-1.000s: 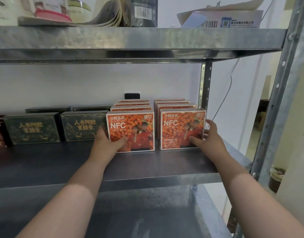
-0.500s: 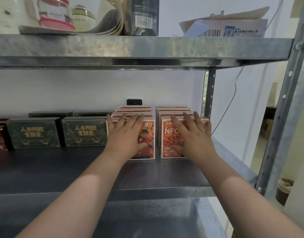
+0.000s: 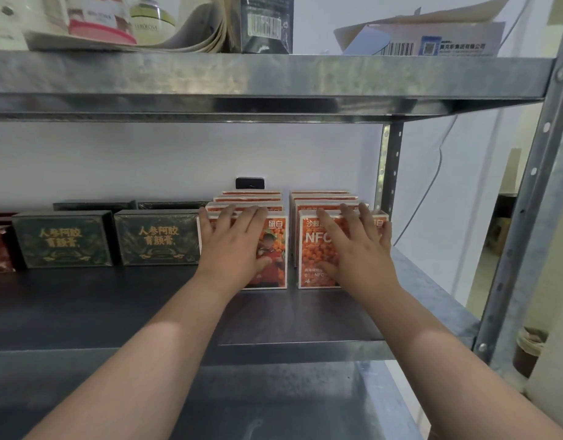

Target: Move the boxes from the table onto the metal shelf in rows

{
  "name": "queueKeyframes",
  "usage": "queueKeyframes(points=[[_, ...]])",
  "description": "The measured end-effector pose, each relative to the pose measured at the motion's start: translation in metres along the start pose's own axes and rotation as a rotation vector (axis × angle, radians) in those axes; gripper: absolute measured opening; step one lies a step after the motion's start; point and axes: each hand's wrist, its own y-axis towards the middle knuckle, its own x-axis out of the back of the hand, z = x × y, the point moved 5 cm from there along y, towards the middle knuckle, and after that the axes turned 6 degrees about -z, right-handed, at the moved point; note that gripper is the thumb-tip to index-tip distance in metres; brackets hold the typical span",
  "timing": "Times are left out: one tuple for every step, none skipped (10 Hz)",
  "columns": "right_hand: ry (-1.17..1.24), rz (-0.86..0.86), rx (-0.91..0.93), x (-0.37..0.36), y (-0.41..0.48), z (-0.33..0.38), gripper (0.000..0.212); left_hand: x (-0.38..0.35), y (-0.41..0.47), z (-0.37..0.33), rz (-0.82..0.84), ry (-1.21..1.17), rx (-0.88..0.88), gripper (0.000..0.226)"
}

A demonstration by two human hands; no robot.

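Bare left hand [image 3: 232,246] with uncovered forearm lies at 7 o'clock; bare right hand [image 3: 359,249] with uncovered forearm at 5 o'clock.

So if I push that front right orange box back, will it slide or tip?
Probably slides: the front right orange box stands upright before the row behind, with the right hand flat across its face. It looks stiff, its edges straight under the fingers. Thin and tall, it could tip unsupported.
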Motion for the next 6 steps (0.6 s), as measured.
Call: queueKeyframes(points=[[-0.002,0.01,-0.001,0.002,0.0,0.001,0.096,0.001,-0.001,0.0,-0.001,0.001,-0.022,0.092],[-0.005,-0.016,-0.006,0.004,0.0,0.002,0.088,0.004,0.0,0.001,-0.031,-0.007,-0.051,0.085],[0.0,-0.092,-0.022,0.009,0.002,0.0,0.076,0.012,0.002,0.007,-0.132,-0.024,-0.046,0.069],[0.007,-0.093,-0.034,0.009,0.004,-0.003,0.069,0.013,0.004,0.015,-0.111,-0.033,-0.047,0.063],[-0.006,-0.071,-0.022,0.012,0.005,-0.003,0.067,0.016,0.002,0.015,-0.07,-0.022,-0.067,0.064],[-0.007,-0.065,-0.029,0.009,0.007,-0.005,0.067,0.013,0.004,0.019,-0.036,-0.023,-0.078,0.067]])
